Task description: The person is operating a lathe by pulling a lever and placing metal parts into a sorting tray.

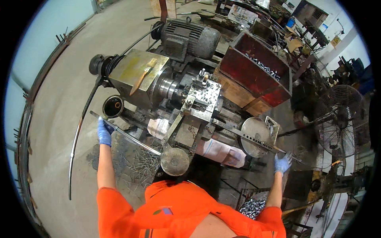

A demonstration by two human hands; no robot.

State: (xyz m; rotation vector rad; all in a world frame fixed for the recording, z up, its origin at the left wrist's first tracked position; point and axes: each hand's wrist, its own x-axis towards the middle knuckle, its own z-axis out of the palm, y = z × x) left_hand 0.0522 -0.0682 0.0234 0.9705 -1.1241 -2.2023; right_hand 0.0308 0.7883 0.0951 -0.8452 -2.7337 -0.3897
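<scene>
- Blue-gloved left hand (104,133), left of centre in the head view, has its grip near the upper end of a slanting steel bar (139,144); the fingers look wrapped round it.
- That bar runs down to a round grey disc (175,162) at lower centre, just ahead of the person's orange clothing (182,202).
- Right hand (282,163), also gloved, is at the right of the frame, by the thin outer end of a perforated bar (234,129); whether this grip is clamped on it or merely resting, I cannot tell.
- Mid-frame, between the hands, sits a metal slide block (205,97), with a round spindle (167,88) to its left.
- Step in hand, as I judge it: working the two bars, one hand to each.
- Next move, I would say, calls for a firm hold, even pressure, and attention to where slide block and spindle face each other.
</scene>
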